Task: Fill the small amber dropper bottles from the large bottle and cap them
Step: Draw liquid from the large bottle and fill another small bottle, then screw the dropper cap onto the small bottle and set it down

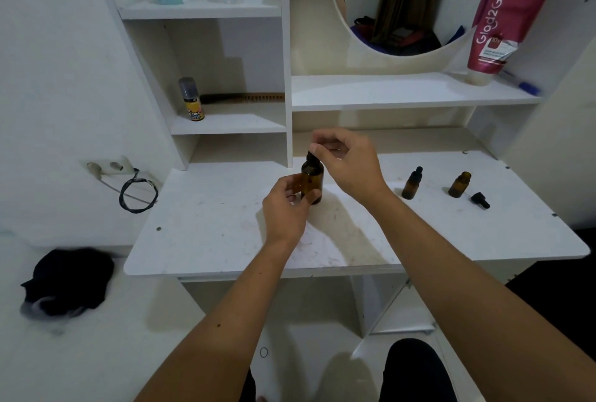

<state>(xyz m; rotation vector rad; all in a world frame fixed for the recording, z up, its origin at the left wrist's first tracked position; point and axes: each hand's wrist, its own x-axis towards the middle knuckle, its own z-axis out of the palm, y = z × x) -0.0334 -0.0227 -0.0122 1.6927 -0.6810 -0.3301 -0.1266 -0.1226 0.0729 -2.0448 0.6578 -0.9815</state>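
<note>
Here, one large bottle (312, 180) in left hand (283, 208) grip, right hand (350, 163) pinching its cap, two small bottles (412, 184).

A single view, from a wide-angle camera on the person's head, looks forward and down along both forearms to the hands — the left hand (283, 205) and right hand (346, 161) meet near the frame's centre, close to the lens. The white tabletop (209, 227) spreads beneath and to either side of them; beyond them rise the shelves (403, 92) and a round mirror (396, 1) — straight lines bow toward the edges.
</note>
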